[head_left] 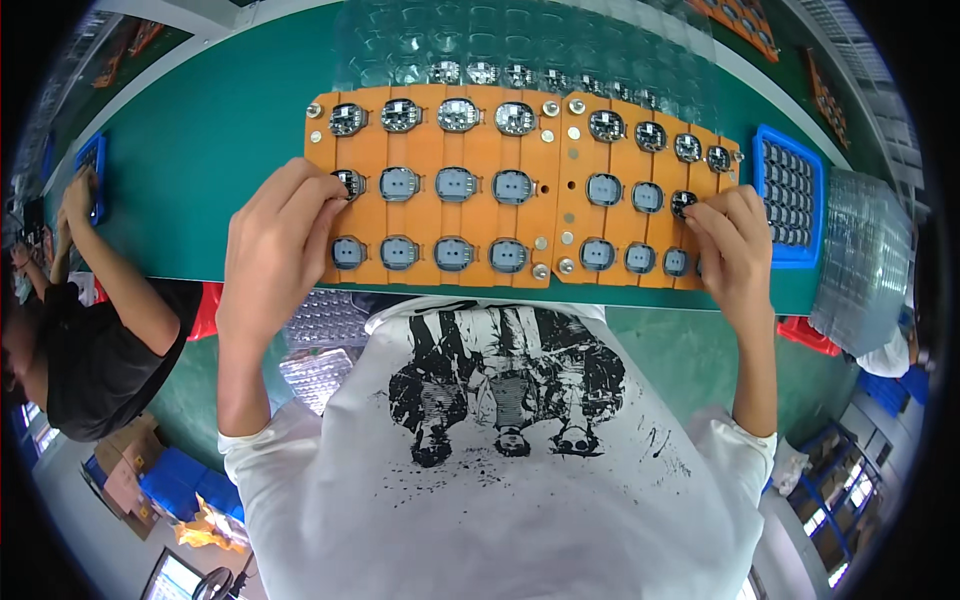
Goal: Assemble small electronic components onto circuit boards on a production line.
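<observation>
Your left hand (270, 240) is at 9 o'clock on the left orange board (480, 147), thumb and fingertip drawn together at the edge of a dark circuit module (350, 180) over the middle row's end nest. Pinched or merely pressed, I can't tell; the fingers hide it.

Your right hand (738, 240), toward 3 o'clock on the right orange board (625, 225), has thumb and finger closed on a smaller-looking module (683, 203), also at the middle row. Edge holds, likely to spare the components.

Top row: modules in all nests. Other visible nests: grey housings (455, 184), probably nested so they can't slide.

Boards lie side by side, presumably to give each hand its own. Clear blister tray (500, 40) just beyond at 12 o'clock, loaded blue tray (797, 257) at 3; both probably kept near for short reaches.
</observation>
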`<state>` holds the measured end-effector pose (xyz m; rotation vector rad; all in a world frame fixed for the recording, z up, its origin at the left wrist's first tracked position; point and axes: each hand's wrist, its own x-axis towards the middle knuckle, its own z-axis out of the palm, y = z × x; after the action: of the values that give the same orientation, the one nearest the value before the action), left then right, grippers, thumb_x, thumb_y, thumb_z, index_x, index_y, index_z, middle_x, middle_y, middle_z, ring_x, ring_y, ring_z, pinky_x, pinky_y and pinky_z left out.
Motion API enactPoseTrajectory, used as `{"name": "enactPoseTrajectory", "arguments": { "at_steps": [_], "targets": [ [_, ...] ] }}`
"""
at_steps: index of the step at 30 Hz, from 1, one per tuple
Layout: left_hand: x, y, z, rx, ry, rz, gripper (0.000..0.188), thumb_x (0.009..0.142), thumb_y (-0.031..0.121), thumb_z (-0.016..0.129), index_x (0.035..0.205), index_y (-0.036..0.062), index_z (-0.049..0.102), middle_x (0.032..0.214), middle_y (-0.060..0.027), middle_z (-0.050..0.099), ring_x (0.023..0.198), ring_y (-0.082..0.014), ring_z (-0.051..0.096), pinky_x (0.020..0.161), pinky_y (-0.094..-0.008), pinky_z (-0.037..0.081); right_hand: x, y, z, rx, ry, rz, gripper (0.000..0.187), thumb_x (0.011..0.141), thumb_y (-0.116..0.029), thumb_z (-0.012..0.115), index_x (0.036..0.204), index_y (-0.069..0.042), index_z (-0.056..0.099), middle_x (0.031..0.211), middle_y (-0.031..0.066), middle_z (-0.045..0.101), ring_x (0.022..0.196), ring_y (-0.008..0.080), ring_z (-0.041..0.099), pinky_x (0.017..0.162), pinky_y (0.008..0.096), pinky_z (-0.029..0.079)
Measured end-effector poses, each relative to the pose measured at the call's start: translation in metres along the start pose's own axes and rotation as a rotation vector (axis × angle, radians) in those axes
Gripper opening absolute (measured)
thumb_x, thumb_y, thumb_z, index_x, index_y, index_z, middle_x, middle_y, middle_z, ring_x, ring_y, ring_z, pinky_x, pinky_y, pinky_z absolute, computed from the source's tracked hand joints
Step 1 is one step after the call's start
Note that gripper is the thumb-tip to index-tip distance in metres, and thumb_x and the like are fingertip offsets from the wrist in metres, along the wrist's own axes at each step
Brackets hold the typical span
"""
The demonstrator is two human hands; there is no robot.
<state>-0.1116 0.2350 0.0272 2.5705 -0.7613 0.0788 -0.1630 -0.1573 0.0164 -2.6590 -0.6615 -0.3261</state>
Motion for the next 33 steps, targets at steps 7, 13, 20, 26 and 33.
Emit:
{"name": "enactPoseTrajectory", "arguments": {
  "at_steps": [7, 13, 20, 26, 33],
  "targets": [
    [0.002, -0.002, 0.002, -0.208, -0.077, -0.059, 0.012, 0.082, -0.005, 0.062, 0.093, -0.0026, 0.059, 0.082, -0.0116, 0.053, 0.066, -0.022, 0.054, 0.059, -0.0309, 0.044, -0.003, 0.013, 0.001, 0.032, 0.014, -0.018, 0.018, 0.07, 0.006, 0.069, 0.086, 0.0, 0.065, 0.078, 0.0098, 0.057, 0.077, 0.0276, 0.053, 0.068, 0.0359, 0.04],
    [-0.024, -0.041, 0.012, -0.371, 0.189, -0.339, 0.027, 0.094, 0.01, 0.054, 0.119, -0.0004, 0.056, 0.091, -0.0022, 0.055, 0.068, -0.0067, 0.049, 0.055, -0.0193, 0.042, -0.014, 0.011, -0.013, 0.141, 0.113, 0.139, 0.037, 0.086, -0.019, 0.069, 0.118, -0.002, 0.061, 0.114, 0.0133, 0.059, 0.102, 0.0252, 0.058, 0.086, 0.0338, 0.046],
    [-0.025, -0.034, 0.012, -0.837, 0.093, -0.676, 0.04, 0.102, 0.029, 0.041, 0.129, -0.0003, 0.049, 0.096, -0.0033, 0.057, 0.07, -0.0064, 0.054, 0.048, -0.0183, 0.042, -0.052, 0.022, 0.009, 0.583, 0.253, 0.957, 0.04, 0.101, -0.032, 0.047, 0.129, -0.004, 0.057, 0.113, 0.0025, 0.058, 0.093, 0.0086, 0.052, 0.077, 0.0224, 0.044],
    [-0.01, -0.037, 0.02, -0.831, -0.007, -0.78, 0.033, 0.1, 0.032, 0.049, 0.115, 0.0039, 0.059, 0.088, 0.0009, 0.06, 0.079, -0.0048, 0.056, 0.063, -0.0224, 0.045, -0.062, 0.03, 0.021, 0.778, 0.272, 1.042, 0.033, 0.102, -0.028, 0.046, 0.122, -0.006, 0.06, 0.088, -0.0068, 0.054, 0.072, -0.0002, 0.043, 0.058, 0.0165, 0.034],
    [-0.001, -0.025, 0.023, -0.83, 0.126, -0.764, 0.03, 0.102, 0.029, 0.046, 0.098, 0.0021, 0.059, 0.081, 0.0013, 0.056, 0.075, -0.004, 0.049, 0.069, -0.021, 0.042, -0.04, 0.02, 0.007, 0.708, 0.242, 1.062, 0.027, 0.101, -0.028, 0.047, 0.107, -0.005, 0.061, 0.068, -0.0096, 0.044, 0.054, -0.0017, 0.034, 0.046, 0.0184, 0.027]
  ]
}}
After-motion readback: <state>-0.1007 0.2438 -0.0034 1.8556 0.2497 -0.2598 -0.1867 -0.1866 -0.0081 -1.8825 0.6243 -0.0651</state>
